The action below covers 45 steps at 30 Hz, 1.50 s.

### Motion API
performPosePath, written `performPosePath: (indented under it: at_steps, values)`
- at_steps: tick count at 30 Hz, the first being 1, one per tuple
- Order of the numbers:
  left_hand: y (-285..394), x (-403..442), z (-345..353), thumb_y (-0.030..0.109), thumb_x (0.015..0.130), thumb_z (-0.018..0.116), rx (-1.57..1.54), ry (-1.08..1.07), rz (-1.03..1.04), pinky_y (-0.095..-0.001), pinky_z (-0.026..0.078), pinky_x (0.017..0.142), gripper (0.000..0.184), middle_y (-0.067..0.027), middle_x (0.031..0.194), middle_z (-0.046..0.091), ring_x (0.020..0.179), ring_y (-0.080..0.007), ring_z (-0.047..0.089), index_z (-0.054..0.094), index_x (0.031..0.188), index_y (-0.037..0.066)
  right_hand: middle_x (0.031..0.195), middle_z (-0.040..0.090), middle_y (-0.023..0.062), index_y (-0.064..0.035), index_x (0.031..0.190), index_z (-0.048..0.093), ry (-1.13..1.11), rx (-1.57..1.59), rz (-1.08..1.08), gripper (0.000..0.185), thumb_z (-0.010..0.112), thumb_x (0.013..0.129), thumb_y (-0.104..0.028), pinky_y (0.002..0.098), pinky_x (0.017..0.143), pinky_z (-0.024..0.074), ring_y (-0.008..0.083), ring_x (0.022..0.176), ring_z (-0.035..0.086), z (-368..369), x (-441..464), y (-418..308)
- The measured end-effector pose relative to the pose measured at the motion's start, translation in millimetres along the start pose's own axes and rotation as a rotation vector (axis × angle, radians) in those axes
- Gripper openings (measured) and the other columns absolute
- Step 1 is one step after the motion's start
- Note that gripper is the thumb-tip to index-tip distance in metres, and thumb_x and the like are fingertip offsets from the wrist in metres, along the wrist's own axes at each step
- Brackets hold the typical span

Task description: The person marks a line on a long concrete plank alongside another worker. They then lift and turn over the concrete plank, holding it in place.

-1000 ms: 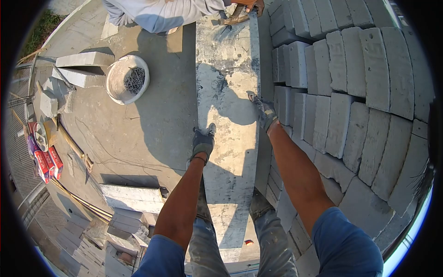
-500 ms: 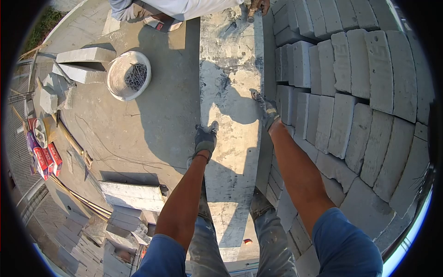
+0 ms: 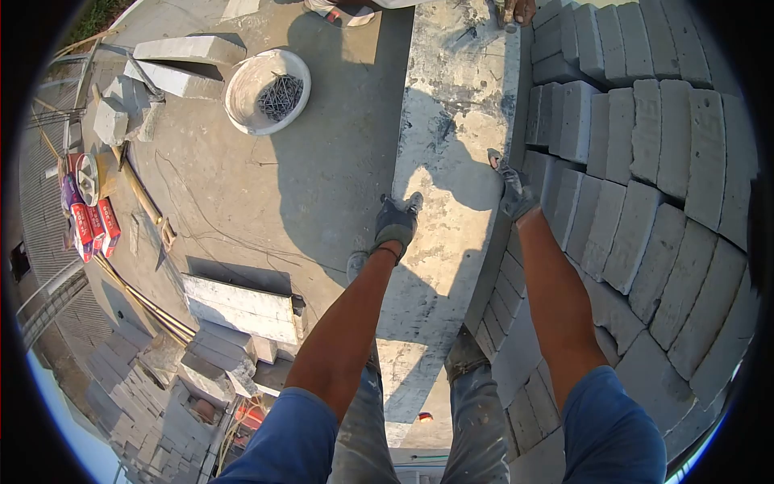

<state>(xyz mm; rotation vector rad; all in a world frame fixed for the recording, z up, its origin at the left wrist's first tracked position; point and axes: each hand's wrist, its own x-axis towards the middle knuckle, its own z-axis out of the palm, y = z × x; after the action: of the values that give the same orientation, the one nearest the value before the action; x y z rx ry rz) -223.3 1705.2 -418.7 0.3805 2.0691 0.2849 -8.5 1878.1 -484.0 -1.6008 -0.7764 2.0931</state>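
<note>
A long, stained pale board (image 3: 439,266) runs away from me between my legs. My left hand (image 3: 397,219), in a dark glove, is wrapped over the board's left edge with its thumb on top. At the right edge my right hand (image 3: 514,187), in a grey glove, grips the board too, its fingertips partly hidden under the edge. Near the board's far end a co-worker's hand (image 3: 520,10) holds a tool (image 3: 509,24) whose shape is mostly cut off by the frame.
Grey blocks (image 3: 637,226) are stacked in rows along the right. On the floor at the left stand a white bucket (image 3: 268,90) of nails, loose blocks (image 3: 189,50), wooden poles (image 3: 139,187) and red bags (image 3: 93,230). A whitish panel (image 3: 242,308) lies nearer me.
The view has turned, so the scene sits further right and higher. The co-worker's body has mostly left the frame. Both my hands keep their places at the board's edges.
</note>
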Motion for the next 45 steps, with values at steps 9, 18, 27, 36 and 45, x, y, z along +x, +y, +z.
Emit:
performPosePath:
  at_steps: [9, 18, 27, 36, 45]
  values:
    - [-10.8, 2.8, -4.2, 0.062, 0.078, 0.051, -0.072, -0.06, -0.024, -0.0395, 0.033, 0.103, 0.095, -0.0254, 0.136, 0.036, 0.126, -0.0365, 0.036, 0.017, 0.14, -0.001, 0.105, 0.059, 0.0006, -0.0097, 0.118, 0.056, -0.151, 0.187, 0.161, 0.036, 0.061, 0.086, -0.025, 0.0325, 0.083, 0.0461, 0.0154, 0.092, 0.057, 9.2, -17.1, -20.5]
    - [-50.9, 29.8, 1.8, 0.051, 0.081, 0.058, -0.422, -0.259, 0.066, -0.0362, 0.046, 0.072, 0.053, -0.0149, 0.086, 0.063, 0.079, -0.0251, 0.059, 0.061, 0.097, 0.0, 0.109, 0.053, -0.002, -0.0078, 0.123, 0.052, -0.136, 0.092, -0.041, 0.039, 0.056, 0.089, -0.027, 0.0276, 0.073, 0.0476, 0.0103, 0.09, 0.054, -11.7, 6.3, 9.6]
    - [-49.8, 14.9, 5.8, 0.042, 0.087, 0.056, -0.6, -0.254, 0.067, -0.0262, 0.043, 0.079, 0.049, -0.0036, 0.098, 0.061, 0.086, -0.0131, 0.053, 0.058, 0.113, 0.001, 0.121, 0.055, 0.0088, -0.0066, 0.125, 0.046, -0.424, 0.492, -0.028, 0.052, 0.054, 0.087, -0.041, 0.0346, 0.093, 0.0441, 0.0216, 0.109, 0.054, -1.9, 16.1, 1.6]
    - [-50.9, 16.8, 8.1, 0.04, 0.085, 0.06, -0.712, -0.311, -0.035, -0.0251, 0.044, 0.073, 0.044, 0.0001, 0.096, 0.06, 0.08, -0.0097, 0.052, 0.059, 0.112, 0.005, 0.12, 0.056, 0.0087, -0.0083, 0.125, 0.047, -0.432, 0.519, -0.083, 0.051, 0.054, 0.087, -0.042, 0.0342, 0.091, 0.0457, 0.0216, 0.108, 0.056, -1.4, 16.7, 6.1]
    - [-47.2, 10.9, 3.9, 0.043, 0.087, 0.056, -0.661, -0.278, 0.003, -0.0251, 0.044, 0.076, 0.047, -0.0012, 0.097, 0.061, 0.083, -0.0099, 0.052, 0.059, 0.113, 0.003, 0.121, 0.055, 0.0088, -0.0091, 0.127, 0.046, -0.445, 0.556, -0.026, 0.05, 0.056, 0.087, -0.038, 0.0357, 0.09, 0.047, 0.0224, 0.108, 0.056, -1.4, 15.2, 6.2]
